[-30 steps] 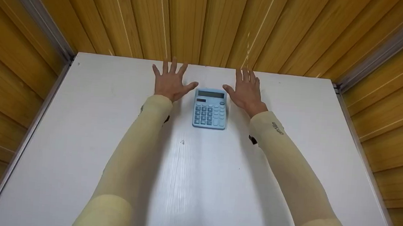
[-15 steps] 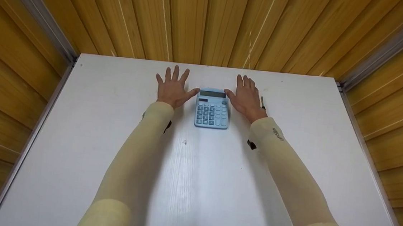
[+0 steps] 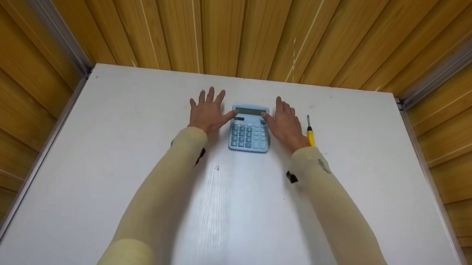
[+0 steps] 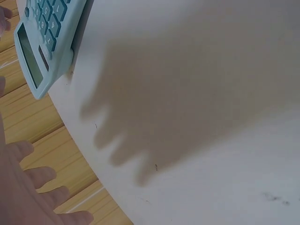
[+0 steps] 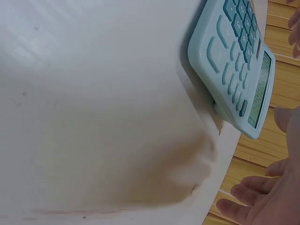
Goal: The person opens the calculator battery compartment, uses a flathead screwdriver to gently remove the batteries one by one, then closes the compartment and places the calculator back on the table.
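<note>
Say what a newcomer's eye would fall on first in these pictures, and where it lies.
A pale-blue desktop calculator stands out first, lying towards the far edge of the white table. The left hand and right hand flank its display. Next, a yellow-handled screwdriver catches the eye beside the right wrist, partly hidden.

You wear a pale yellow left sleeve and right sleeve, your left hand and right hand bare. Dark lettering marks the right sleeve. Just left of that lettering, 1 small black piece juts out; well left of the lettering, 1 narrow black strip peeks from under the left sleeve.
</note>
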{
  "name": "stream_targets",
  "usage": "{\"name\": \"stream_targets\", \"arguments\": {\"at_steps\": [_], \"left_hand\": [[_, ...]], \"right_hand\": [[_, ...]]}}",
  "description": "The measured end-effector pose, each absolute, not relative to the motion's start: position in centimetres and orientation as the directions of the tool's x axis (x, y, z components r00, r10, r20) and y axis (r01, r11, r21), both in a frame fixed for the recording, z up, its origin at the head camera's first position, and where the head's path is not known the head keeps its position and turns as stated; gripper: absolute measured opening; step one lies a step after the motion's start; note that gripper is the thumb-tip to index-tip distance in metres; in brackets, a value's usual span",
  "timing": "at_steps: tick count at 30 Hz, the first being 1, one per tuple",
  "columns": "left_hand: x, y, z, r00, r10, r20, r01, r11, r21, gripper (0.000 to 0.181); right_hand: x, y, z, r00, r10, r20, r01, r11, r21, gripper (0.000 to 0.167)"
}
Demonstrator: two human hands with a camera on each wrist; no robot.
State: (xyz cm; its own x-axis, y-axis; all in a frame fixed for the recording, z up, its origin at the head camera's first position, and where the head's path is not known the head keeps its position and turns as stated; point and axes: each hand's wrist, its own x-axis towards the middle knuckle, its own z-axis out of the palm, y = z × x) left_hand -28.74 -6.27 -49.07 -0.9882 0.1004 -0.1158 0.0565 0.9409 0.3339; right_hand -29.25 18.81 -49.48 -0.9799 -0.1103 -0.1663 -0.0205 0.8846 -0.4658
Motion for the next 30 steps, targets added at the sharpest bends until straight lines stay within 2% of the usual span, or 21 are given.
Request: {"name": "stream_targets", "arguments": {"at_steps": [13,30], "left_hand": [[-28.0,-5.3,-49.9,-0.988,0.098,-0.116,0.038,0.899,0.437,0.090],[-27.2,-4.3,-50.7,-0.992,0.053,-0.117,-0.024,0.816,0.577,0.077]], "right_hand": [[-28.5,18.7,-50.5,-0.968,-0.101,-0.230,0.037,0.848,-0.529,0.084],[-27.8,18.5,-51.0,-0.970,-0.094,-0.223,0.054,0.815,-0.576,0.084]]}}
